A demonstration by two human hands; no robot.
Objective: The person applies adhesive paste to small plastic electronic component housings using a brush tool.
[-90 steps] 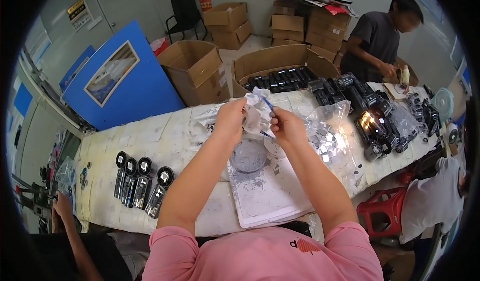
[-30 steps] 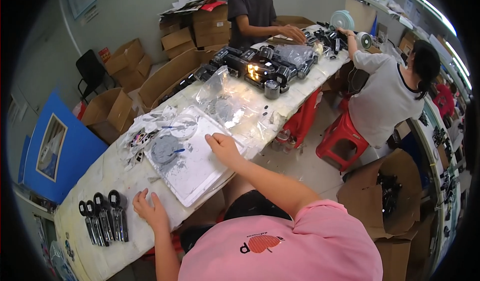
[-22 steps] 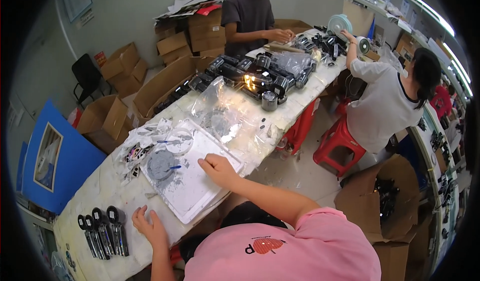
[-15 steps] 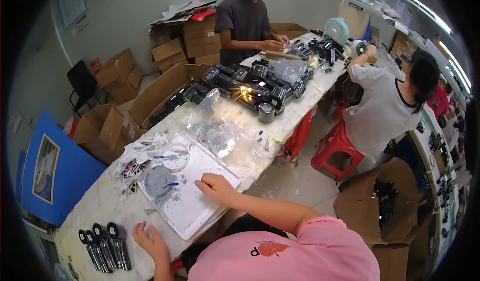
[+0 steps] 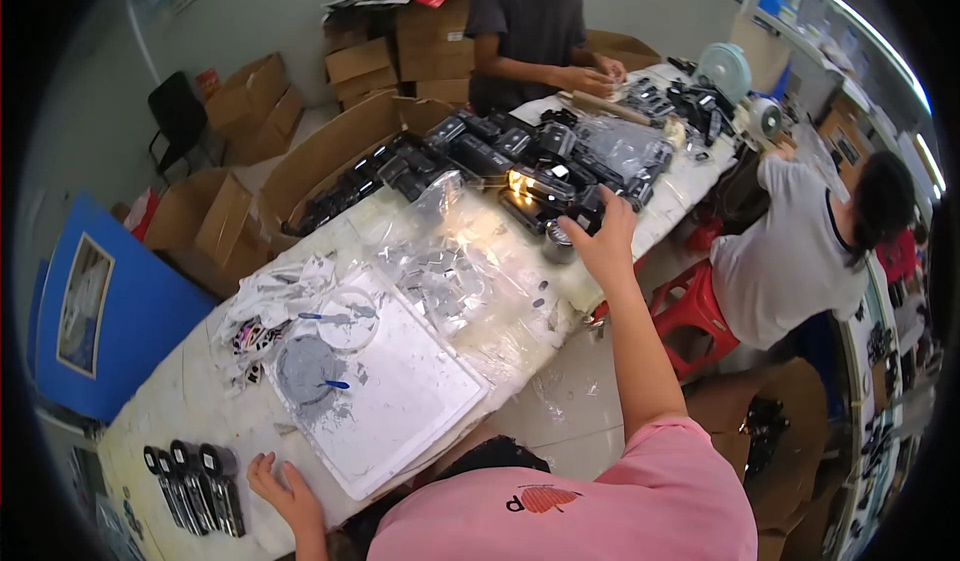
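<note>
Hands (image 5: 605, 241) (image 5: 290, 493) wider apart, one at black devices (image 5: 482, 157), grey residue (image 5: 303, 363) in dish (image 5: 279, 373)

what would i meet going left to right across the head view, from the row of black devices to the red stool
Four black devices → left grip → clear plastic → right grip → red stool

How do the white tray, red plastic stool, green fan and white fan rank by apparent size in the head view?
Largest to smallest:
White tray
Red plastic stool, partly hidden
Green fan
White fan
</note>
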